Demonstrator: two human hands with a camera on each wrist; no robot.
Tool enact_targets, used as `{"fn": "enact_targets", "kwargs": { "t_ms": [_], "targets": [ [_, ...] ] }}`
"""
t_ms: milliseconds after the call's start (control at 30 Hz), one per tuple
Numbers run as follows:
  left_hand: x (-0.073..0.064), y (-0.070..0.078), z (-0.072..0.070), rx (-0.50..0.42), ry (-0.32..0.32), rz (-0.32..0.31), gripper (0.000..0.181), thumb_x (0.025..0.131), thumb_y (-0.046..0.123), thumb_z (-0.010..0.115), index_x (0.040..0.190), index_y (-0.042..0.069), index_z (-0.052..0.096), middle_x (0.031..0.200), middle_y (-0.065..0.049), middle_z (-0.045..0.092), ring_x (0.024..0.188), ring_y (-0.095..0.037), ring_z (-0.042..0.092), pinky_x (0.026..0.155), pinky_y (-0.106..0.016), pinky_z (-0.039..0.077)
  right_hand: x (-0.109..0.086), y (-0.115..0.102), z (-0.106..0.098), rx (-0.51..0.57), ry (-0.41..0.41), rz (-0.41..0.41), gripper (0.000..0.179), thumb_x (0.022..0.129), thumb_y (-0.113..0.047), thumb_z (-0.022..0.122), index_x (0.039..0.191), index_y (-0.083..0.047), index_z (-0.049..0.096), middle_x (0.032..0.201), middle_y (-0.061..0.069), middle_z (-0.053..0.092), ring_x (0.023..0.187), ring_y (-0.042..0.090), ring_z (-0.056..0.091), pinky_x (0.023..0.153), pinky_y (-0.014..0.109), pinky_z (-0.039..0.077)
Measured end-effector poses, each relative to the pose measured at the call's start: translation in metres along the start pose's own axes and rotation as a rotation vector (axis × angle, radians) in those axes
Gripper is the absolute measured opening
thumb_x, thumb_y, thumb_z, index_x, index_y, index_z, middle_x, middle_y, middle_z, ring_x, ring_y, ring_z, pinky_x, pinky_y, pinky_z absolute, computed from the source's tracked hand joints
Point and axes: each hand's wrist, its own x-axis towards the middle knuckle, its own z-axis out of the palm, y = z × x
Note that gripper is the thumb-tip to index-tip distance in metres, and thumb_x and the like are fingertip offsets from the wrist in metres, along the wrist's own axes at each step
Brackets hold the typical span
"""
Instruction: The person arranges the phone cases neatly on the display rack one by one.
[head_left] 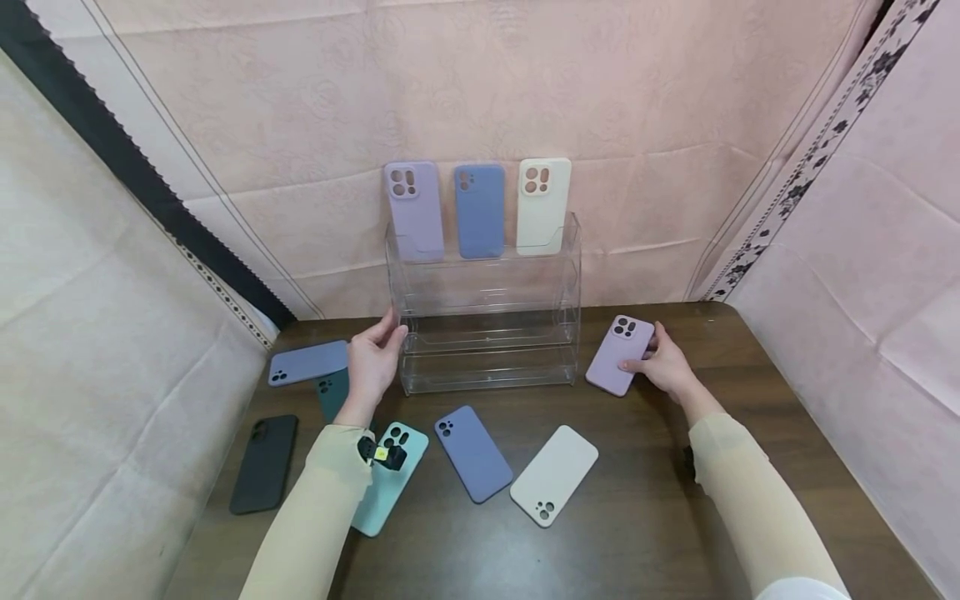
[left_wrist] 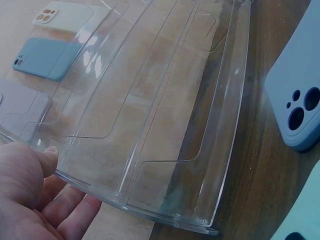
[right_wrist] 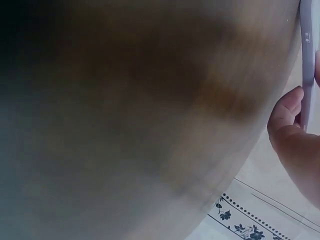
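My right hand [head_left: 666, 364] grips a light purple phone case [head_left: 617, 357] by its right edge, just right of the rack. The right wrist view catches that case [right_wrist: 307, 65] edge-on beside the fingers. A clear acrylic display rack [head_left: 487, 387] with stepped tiers stands at the back of the table. With thumb and fingers, my left hand [head_left: 372, 360] holds the rack's left side panel. In the left wrist view, the thumb is at the panel's edge and the fingers curl outside it. On the top tier stand a purple case [head_left: 416, 212], a blue case [head_left: 480, 212] and a white case [head_left: 543, 208].
Several cases lie on the brown table [head_left: 637, 533]: a blue-violet case [head_left: 474, 454], a white case [head_left: 558, 471], a mint case [head_left: 382, 500], a black case [head_left: 264, 467], a teal case [head_left: 334, 392] and a blue case [head_left: 307, 363]. Pale cloth [head_left: 637, 83] hangs behind and at both sides.
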Motion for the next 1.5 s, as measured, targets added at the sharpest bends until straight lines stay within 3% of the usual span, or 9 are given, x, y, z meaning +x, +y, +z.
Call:
{"fn": "enact_targets", "kwargs": {
  "t_ms": [133, 300, 433, 567, 700, 800, 967, 1333, 1500],
  "targets": [
    [0.0, 0.0, 0.0, 0.005, 0.003, 0.004, 0.044, 0.104, 0.023, 0.074, 0.147, 0.021, 0.065, 0.139, -0.008, 0.07, 0.125, -0.027, 0.069, 0.103, -0.047, 0.057, -0.006, 0.001, -0.001, 0.106, -0.004, -0.016, 0.109, 0.095, -0.002, 0.081, 0.17, -0.001, 0.003, 0.145, 0.034, 0.052, 0.119, 0.035, 0.066, 0.09, 0.032, 0.062],
    [0.001, -0.001, 0.0, 0.005, 0.007, 0.003, 0.044, 0.104, 0.021, 0.075, 0.147, 0.021, 0.065, 0.138, -0.007, 0.07, 0.124, -0.027, 0.07, 0.102, -0.047, 0.057, -0.013, -0.002, -0.003, 0.252, -0.023, -0.004, 0.113, 0.096, 0.003, 0.077, 0.173, -0.013, -0.003, 0.15, 0.034, 0.048, 0.109, 0.024, 0.069, 0.084, 0.044, 0.065],
    [0.001, -0.001, 0.0, 0.001, 0.005, 0.003, 0.044, 0.104, 0.021, 0.074, 0.147, 0.021, 0.065, 0.138, -0.007, 0.07, 0.125, -0.027, 0.07, 0.102, -0.047, 0.057, -0.019, -0.005, -0.006, 0.312, 0.001, -0.027, 0.102, 0.098, 0.003, 0.076, 0.173, -0.009, 0.007, 0.151, 0.032, 0.05, 0.103, 0.013, 0.072, 0.083, 0.042, 0.065],
    [0.0, 0.0, 0.001, 0.0, -0.002, 0.001, 0.044, 0.104, 0.023, 0.074, 0.147, 0.022, 0.065, 0.14, -0.006, 0.069, 0.126, -0.026, 0.069, 0.103, -0.046, 0.057, -0.026, -0.011, -0.013, 0.374, 0.045, -0.073, 0.083, 0.099, 0.0, 0.075, 0.166, -0.002, 0.026, 0.133, 0.012, 0.068, 0.098, 0.004, 0.073, 0.079, 0.033, 0.065],
    [0.0, 0.001, 0.0, 0.008, -0.005, 0.004, 0.044, 0.104, 0.025, 0.074, 0.148, 0.023, 0.064, 0.14, -0.006, 0.069, 0.126, -0.026, 0.069, 0.103, -0.045, 0.057, -0.032, -0.02, -0.02, 0.51, 0.081, -0.166, 0.054, 0.1, 0.002, 0.074, 0.146, -0.006, 0.048, 0.112, -0.008, 0.075, 0.095, 0.006, 0.075, 0.077, 0.029, 0.065],
    [0.0, 0.001, 0.0, 0.006, -0.005, 0.011, 0.044, 0.104, 0.025, 0.074, 0.148, 0.022, 0.064, 0.14, -0.006, 0.069, 0.125, -0.027, 0.07, 0.102, -0.046, 0.057, -0.037, -0.031, -0.025, 0.623, 0.08, -0.256, 0.042, 0.1, 0.006, 0.071, 0.134, -0.012, 0.056, 0.109, -0.005, 0.078, 0.095, 0.01, 0.077, 0.077, 0.029, 0.064],
    [0.0, -0.001, 0.0, 0.007, 0.0, 0.015, 0.044, 0.104, 0.025, 0.074, 0.147, 0.022, 0.065, 0.14, -0.006, 0.069, 0.126, -0.027, 0.069, 0.103, -0.047, 0.057, -0.044, -0.06, -0.026, 0.688, 0.062, -0.379, 0.041, 0.1, 0.009, 0.068, 0.135, -0.011, 0.064, 0.11, 0.0, 0.08, 0.097, 0.011, 0.077, 0.079, 0.027, 0.064],
    [0.0, -0.002, -0.002, 0.0, 0.005, 0.014, 0.044, 0.104, 0.025, 0.075, 0.147, 0.024, 0.065, 0.138, -0.006, 0.07, 0.122, -0.027, 0.071, 0.1, -0.047, 0.059, -0.041, -0.157, 0.033, 0.64, -0.027, -0.558, 0.046, 0.097, 0.016, 0.067, 0.128, -0.017, 0.075, 0.111, -0.002, 0.08, 0.099, 0.012, 0.075, 0.083, 0.027, 0.063],
    [0.0, -0.002, -0.001, 0.0, 0.0, -0.003, 0.044, 0.104, 0.025, 0.075, 0.147, 0.025, 0.065, 0.139, -0.005, 0.07, 0.123, -0.027, 0.071, 0.101, -0.047, 0.058, -0.031, -0.194, 0.069, 0.595, -0.058, -0.596, 0.04, 0.098, 0.014, 0.067, 0.132, -0.007, 0.07, 0.111, -0.002, 0.079, 0.102, 0.015, 0.074, 0.086, 0.029, 0.062]
  ]
}}
